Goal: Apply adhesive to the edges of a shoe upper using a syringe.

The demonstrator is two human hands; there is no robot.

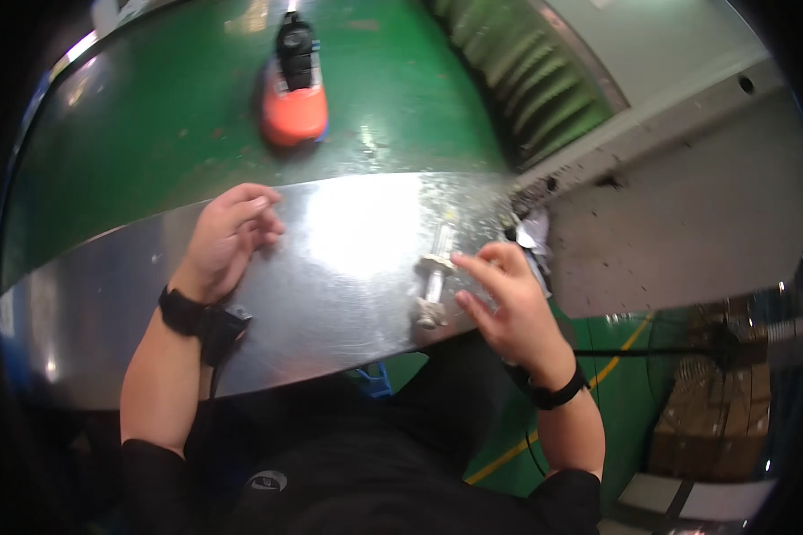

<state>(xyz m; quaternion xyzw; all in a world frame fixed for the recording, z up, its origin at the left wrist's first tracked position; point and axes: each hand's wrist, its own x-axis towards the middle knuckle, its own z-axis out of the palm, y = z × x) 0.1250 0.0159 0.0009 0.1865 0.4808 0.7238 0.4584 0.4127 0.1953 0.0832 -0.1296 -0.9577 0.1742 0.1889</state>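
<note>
A silvery metal part [434, 283], shaft-like with a wider collar at its middle and a knobbed end, is on the shiny metal table [330, 321]. Beside its collar is my right hand [513, 303], thumb and index finger apart. The index fingertip is at the collar; whether it touches I cannot tell. Over the table's left half hovers my left hand [227, 239], fingers loosely bent and apart, with nothing seen in them. Each wrist wears a black band, the left one with a small black box [223, 334].
Past the table's far edge an orange-red object with a black top [296, 111] stands on the green floor [401, 80]. A grey panel [678, 196] borders the right side, with crumpled white material [533, 230] at its corner. Cardboard boxes [714, 419] are stacked lower right.
</note>
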